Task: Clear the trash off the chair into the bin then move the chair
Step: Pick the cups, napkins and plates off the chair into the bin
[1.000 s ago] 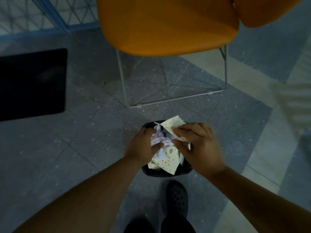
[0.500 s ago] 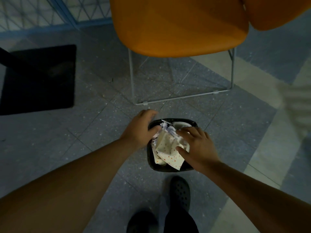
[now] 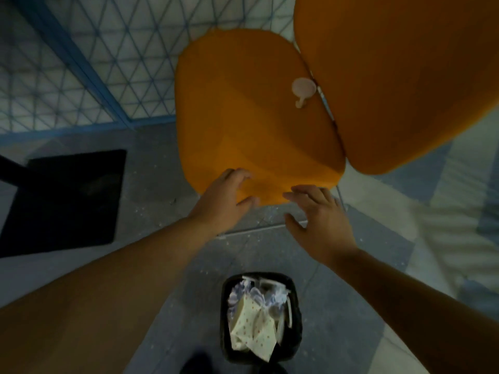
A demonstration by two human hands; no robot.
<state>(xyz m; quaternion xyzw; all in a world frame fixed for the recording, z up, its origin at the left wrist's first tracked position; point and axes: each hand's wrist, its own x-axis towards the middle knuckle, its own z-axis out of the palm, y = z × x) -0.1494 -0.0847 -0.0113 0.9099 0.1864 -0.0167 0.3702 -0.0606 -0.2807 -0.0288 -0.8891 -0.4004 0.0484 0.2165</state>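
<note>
From your head camera, your left hand [image 3: 225,197] is spread wide, fingers relaxed over the front edge of the orange chair [image 3: 243,117] seat, holding nothing. Your right hand [image 3: 317,220] is also open, fingers extended just short of the seat's front corner. A small pale round piece of trash [image 3: 303,89] lies on the seat near the backrest. Down by your feet, the black bin [image 3: 228,319] stands on the floor, filled with crumpled dotted paper [image 3: 253,327]. A dark mat [image 3: 67,195] lies left of the chair.
</note>
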